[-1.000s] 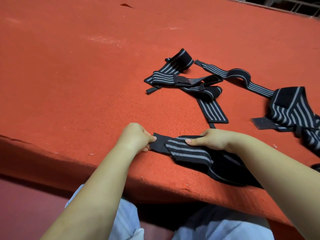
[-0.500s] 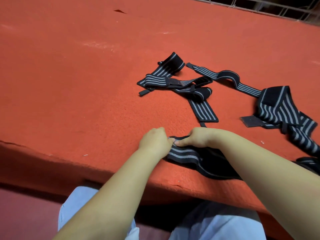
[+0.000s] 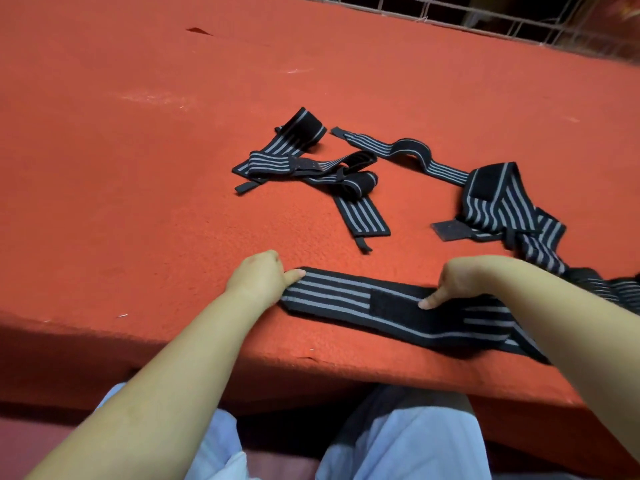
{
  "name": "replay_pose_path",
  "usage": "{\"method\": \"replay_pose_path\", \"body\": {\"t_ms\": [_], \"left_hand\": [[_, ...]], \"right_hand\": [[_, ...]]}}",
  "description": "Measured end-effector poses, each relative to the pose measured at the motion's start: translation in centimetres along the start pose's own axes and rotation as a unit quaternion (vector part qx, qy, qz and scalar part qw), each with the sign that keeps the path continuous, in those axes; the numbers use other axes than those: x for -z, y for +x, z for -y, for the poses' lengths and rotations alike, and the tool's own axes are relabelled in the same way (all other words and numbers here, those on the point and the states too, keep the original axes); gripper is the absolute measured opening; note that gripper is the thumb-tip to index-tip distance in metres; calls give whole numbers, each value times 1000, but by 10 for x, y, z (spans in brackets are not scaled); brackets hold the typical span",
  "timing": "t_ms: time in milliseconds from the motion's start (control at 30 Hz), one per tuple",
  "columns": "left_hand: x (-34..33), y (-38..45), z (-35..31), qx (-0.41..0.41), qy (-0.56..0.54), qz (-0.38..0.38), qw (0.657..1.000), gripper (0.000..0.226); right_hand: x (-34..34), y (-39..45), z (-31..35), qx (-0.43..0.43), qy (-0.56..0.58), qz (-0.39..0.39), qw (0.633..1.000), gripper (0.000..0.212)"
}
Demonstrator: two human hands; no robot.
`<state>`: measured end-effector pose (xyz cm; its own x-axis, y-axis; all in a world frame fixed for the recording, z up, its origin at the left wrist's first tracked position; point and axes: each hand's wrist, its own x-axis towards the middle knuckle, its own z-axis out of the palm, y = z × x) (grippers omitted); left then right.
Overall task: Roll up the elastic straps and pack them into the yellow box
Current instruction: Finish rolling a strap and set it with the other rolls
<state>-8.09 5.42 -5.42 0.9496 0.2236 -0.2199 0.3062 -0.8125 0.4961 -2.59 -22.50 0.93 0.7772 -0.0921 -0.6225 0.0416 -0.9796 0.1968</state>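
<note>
A black elastic strap with grey stripes (image 3: pixel 332 292) lies flat and stretched out along the near edge of the red felt table (image 3: pixel 138 168). My left hand (image 3: pixel 254 277) pinches its left end, thumb on top and fingers curled. My right hand (image 3: pixel 459 280) holds the strap farther right, fingers curled and thumb tip pressing on its black velcro patch (image 3: pixel 394 304). The strap's remaining length runs right under my right forearm. No yellow box is in view.
Behind the hands lie more loose striped straps: a tangled bunch (image 3: pixel 311 171) in the middle, a long wavy one (image 3: pixel 408 150), and a heap (image 3: pixel 498 202) at the right. A wire grid (image 3: pixel 485 19) runs along the far edge. My knees are below the table's front edge.
My hands, close together on the bunched strap before, have moved apart. The strap is now pulled out flat between them, with its velcro patch showing.
</note>
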Motion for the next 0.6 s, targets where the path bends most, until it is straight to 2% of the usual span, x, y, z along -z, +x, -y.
{"method": "replay_pose_path", "body": {"t_ms": [133, 233, 300, 367, 433, 467, 600], "left_hand": [[2, 0, -3, 4, 21, 8, 1000, 38], [4, -6, -22, -12, 120, -7, 993, 39], [-3, -17, -50, -81, 126, -27, 988, 39], [-21, -34, -83, -174, 89, 12, 981, 37], [-44, -44, -105, -219, 102, 69, 968, 40], [-53, -42, -109, -216, 116, 76, 966, 42], [-60, -26, -106, -179, 113, 55, 976, 46]], "right_hand": [[-15, 4, -8, 13, 44, -48, 998, 71], [-16, 2, -7, 11, 34, -66, 997, 71], [-15, 1, -7, 12, 30, -71, 997, 68], [-15, 1, -6, 18, 24, -75, 997, 65], [-14, -2, -9, 37, 22, -63, 997, 63], [-12, -5, -13, 50, 17, -44, 998, 61], [7, -27, -56, 29, -51, 34, 998, 62]]}}
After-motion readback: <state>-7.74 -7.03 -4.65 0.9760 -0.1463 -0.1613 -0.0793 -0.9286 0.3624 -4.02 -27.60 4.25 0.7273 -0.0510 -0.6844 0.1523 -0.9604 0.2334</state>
